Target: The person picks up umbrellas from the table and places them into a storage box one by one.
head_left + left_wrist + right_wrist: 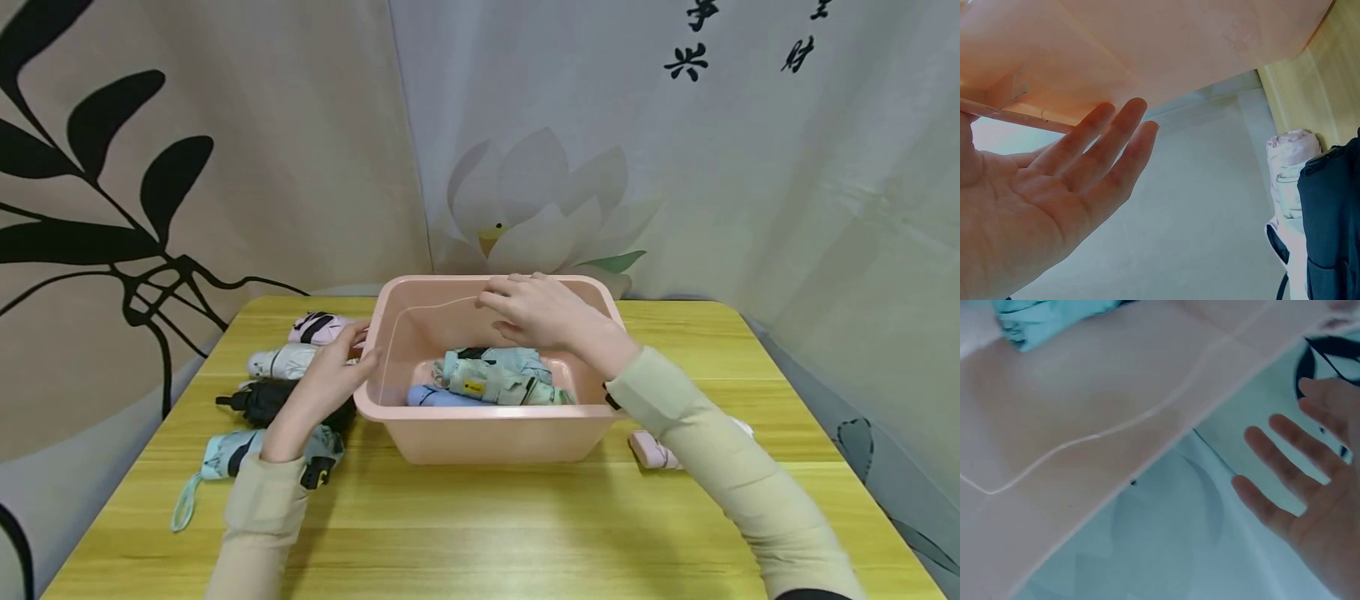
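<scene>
A pink plastic bin (495, 437) stands mid-table. Inside lie folded umbrellas: a blue one (442, 397), a pale green patterned one (495, 383) with a yellow label and a light teal one (521, 360). My left hand (330, 379) is at the bin's left rim, its fingers (1119, 140) loosely extended by the outer wall and the thumb near the edge. Over the bin's far side hovers my right hand (543, 312); in the right wrist view its fingers (1266, 503) are spread beyond the rim, holding nothing.
Left of the bin lie several folded umbrellas: pink (322, 327), white (283, 362), black (262, 402) and light blue (225, 454) with a wrist loop. A pink one (654, 450) lies to the right, partly behind my forearm. A printed curtain (570, 100) hangs behind the table.
</scene>
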{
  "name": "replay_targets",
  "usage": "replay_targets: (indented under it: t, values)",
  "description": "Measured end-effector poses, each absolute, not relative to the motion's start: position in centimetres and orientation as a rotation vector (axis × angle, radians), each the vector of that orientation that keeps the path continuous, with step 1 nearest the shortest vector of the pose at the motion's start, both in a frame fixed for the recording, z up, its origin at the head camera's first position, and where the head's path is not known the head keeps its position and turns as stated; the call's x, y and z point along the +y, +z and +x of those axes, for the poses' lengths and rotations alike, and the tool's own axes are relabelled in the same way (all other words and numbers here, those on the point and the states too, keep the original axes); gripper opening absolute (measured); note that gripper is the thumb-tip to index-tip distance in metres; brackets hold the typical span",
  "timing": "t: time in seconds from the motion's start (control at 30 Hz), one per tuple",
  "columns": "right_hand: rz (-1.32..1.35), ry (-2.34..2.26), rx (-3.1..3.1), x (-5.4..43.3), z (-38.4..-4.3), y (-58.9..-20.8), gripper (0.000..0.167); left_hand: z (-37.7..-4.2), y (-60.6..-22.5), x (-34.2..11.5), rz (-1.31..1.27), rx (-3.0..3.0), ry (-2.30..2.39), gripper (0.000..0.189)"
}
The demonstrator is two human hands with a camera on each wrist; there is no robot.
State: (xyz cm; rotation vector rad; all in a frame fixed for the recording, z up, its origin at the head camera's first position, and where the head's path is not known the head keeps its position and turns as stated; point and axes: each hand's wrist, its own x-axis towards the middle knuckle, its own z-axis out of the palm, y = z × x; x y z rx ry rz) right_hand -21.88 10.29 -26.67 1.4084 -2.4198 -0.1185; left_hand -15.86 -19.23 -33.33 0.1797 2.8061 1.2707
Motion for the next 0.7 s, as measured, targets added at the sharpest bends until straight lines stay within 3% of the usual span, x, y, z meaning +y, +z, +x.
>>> replay_targets:
  t: [0.7]
  values:
    - [1.197, 0.045, -2.449, 16.4, -18.9, -24.3, 0.03, -15.9, -33.4, -19.3, 0.201, 2.807, 1.276, 0.064]
